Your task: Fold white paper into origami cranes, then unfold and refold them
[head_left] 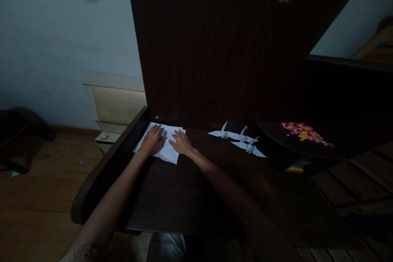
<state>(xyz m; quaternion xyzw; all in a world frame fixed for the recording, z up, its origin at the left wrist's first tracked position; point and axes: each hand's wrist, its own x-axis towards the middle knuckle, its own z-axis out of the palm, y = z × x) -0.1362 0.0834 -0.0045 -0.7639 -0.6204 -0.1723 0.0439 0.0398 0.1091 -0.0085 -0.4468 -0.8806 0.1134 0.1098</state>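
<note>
White sheets of paper (168, 153) lie at the far left of the dark desk, apparently several in a loose stack with edges not quite lined up. My left hand (152, 139) rests flat on the left part of the paper, fingers stretched forward. On its right side my right hand (181, 142) lies with fingers spread, touching the paper near its right edge. Neither hand grips anything. To the right of my hands several folded white paper cranes (242, 136) stand close together on the desk.
The dark desk (172, 196) has a raised side panel (107, 172) at the left and a tall dark back board (215, 57). A curved shelf at the right bears a heap of small colourful pieces (303, 133). Beyond the left panel stands a pale cabinet (119, 104).
</note>
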